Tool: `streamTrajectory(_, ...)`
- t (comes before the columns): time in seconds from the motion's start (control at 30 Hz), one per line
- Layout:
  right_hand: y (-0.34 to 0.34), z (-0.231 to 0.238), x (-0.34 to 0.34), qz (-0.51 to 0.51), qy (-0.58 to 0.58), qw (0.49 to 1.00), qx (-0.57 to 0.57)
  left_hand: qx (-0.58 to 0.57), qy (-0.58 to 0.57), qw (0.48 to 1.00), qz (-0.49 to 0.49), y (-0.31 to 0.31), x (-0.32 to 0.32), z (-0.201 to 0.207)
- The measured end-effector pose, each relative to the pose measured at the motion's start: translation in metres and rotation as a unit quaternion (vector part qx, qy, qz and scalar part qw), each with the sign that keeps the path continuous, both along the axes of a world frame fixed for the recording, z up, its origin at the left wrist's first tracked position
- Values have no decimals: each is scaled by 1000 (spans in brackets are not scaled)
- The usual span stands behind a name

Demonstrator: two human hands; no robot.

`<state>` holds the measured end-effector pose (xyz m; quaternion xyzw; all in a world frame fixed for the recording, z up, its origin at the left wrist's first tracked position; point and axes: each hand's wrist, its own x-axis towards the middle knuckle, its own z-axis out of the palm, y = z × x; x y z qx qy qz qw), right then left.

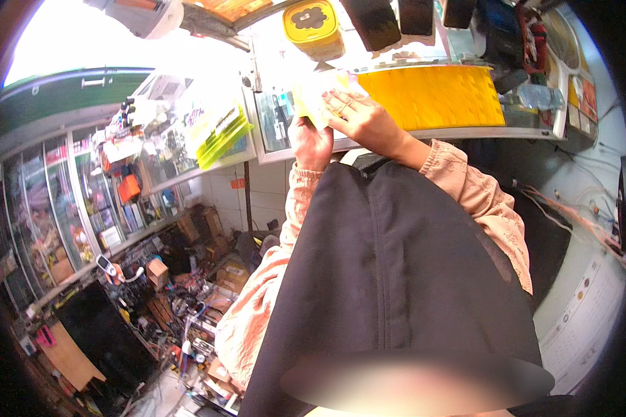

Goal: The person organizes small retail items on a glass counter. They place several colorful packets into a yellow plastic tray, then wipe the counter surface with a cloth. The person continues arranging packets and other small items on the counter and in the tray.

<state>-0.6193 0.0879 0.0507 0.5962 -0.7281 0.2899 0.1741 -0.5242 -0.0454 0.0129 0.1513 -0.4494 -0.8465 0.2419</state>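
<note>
Both hands up at the glass counter edge (466, 132), holding a pale yellow sheet (311, 97).

Left hand (311, 144) closed on the lower edge, right hand (362, 118) spread flat over the face. Probably light, thin, easily creased; best pinched at the edges. Yellow mat (431, 96) just right of the hands, yellow tub (314, 28) above, yellow-green packets (221, 133) left.

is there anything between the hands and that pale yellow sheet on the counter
Nothing visible. The right hand lies flat on the pale yellow sheet, and the left hand grips it from below at the glass counter edge. The yellow container sits farther back, clear of both hands.
</note>
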Motion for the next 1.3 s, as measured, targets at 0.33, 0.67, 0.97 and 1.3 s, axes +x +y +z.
streamTrajectory(0.33, -16, -2, -31, -52, -522, 842, -124, 99, -38, 948, 300, -35, 17, 58)
streamTrajectory(0.67, -62, -54, -44, -104, -283, 953, -31, -225, -166, 886, 369, -17, 29, 47)
streamTrajectory(0.97, -53, -31, -17, -28, -514, 854, -71, -500, -149, 812, 262, -16, -24, -14)
streamTrajectory(1.3, 32, 3, -63, 28, -700, 700, -134, -206, -18, 930, 303, -74, -13, 15)
